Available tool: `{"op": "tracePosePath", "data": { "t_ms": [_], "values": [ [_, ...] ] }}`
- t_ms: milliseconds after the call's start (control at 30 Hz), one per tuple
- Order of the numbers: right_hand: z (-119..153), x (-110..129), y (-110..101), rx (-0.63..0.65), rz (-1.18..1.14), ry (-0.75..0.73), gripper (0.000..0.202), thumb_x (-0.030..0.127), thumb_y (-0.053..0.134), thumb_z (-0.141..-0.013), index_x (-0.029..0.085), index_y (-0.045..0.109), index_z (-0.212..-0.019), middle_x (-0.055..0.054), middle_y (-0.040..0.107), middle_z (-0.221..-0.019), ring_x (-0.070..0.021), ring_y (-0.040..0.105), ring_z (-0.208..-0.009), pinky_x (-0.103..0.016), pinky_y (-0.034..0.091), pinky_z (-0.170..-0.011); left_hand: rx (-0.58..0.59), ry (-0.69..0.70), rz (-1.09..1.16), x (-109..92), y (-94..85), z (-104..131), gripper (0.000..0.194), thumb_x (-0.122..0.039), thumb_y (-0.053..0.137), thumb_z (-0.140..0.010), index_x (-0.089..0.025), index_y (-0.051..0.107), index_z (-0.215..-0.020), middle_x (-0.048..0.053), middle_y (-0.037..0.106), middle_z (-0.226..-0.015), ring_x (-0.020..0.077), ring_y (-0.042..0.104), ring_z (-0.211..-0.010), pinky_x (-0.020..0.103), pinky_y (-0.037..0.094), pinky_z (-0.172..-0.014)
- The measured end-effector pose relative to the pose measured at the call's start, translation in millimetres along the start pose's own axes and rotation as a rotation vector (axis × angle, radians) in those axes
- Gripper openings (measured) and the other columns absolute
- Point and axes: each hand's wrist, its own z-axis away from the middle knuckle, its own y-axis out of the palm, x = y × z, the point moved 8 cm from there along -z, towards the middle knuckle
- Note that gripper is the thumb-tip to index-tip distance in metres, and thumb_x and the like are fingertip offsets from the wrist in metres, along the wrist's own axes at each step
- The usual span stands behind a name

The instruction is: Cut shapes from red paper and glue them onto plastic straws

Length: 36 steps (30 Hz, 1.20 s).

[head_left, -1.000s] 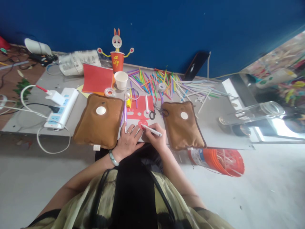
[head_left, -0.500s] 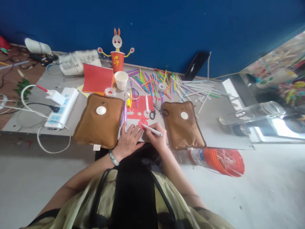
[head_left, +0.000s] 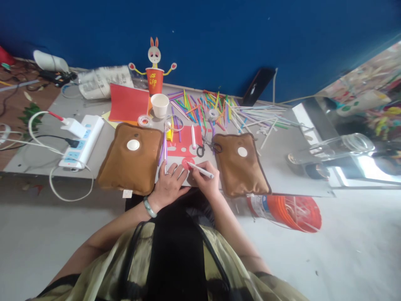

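My right hand (head_left: 206,180) grips a white marker (head_left: 203,170), its tip on a small red paper circle (head_left: 188,162). The circle lies on a white sheet (head_left: 161,177) at the table's front edge. My left hand (head_left: 170,182) lies flat on that sheet with its fingers spread, just left of the circle. Beyond the circle is a red paper (head_left: 178,149) with holes cut in it. A pink marker (head_left: 193,137) rests on this paper, and dark-handled scissors (head_left: 206,147) lie at its right side.
Brown hot-water bags (head_left: 130,163) flank my hands. Behind are a white paper cup (head_left: 159,105), a rabbit figure in a red cup (head_left: 155,81) and many coloured sticks (head_left: 200,108). A power strip (head_left: 81,144) stands at left, a glass jar (head_left: 332,148) at right. An orange bucket (head_left: 288,212) is below.
The marker tip has shifted very slightly on the red circle. My left hand stays in place, and the other things have not moved.
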Motion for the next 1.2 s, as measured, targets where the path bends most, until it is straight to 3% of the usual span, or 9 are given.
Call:
{"op": "tracePosePath", "data": {
  "t_ms": [567, 867, 1200],
  "values": [
    [-0.5, 1.6, 0.2, -0.002, -0.021, -0.017, 0.014, 0.033, 0.063, -0.083, 0.021, 0.059, -0.076, 0.002, 0.066, -0.063, -0.0122, 0.059, -0.052, -0.023, 0.045, -0.052, 0.007, 0.005, -0.002, 0.3, 0.7, -0.2, 0.051, -0.048, 0.052, -0.093, -0.016, 0.056, -0.133, 0.015, 0.059, -0.132, 0.0329, 0.049, -0.126, 0.061, 0.021, -0.117],
    [6.7, -12.9, -19.8, -0.288, -0.13, 0.069, 0.008, 0.029, 0.06, -0.081, 0.021, 0.057, -0.079, 0.0, 0.068, -0.066, -0.0169, 0.066, -0.06, -0.028, 0.051, -0.057, 0.006, 0.001, -0.01, -0.5, 0.3, -0.5, 0.051, -0.05, 0.053, -0.093, -0.016, 0.057, -0.13, 0.015, 0.06, -0.131, 0.0329, 0.05, -0.124, 0.062, 0.021, -0.117],
    [-1.7, -11.5, -14.7, -0.164, -0.042, 0.114, 0.014, 0.028, 0.058, -0.078, 0.023, 0.05, -0.068, 0.004, 0.059, -0.057, -0.0131, 0.055, -0.051, -0.025, 0.046, -0.052, 0.017, -0.003, -0.005, -0.1, -0.2, -1.1, 0.052, -0.05, 0.053, -0.092, -0.017, 0.057, -0.132, 0.015, 0.059, -0.134, 0.033, 0.05, -0.125, 0.061, 0.022, -0.117]
  ]
}}
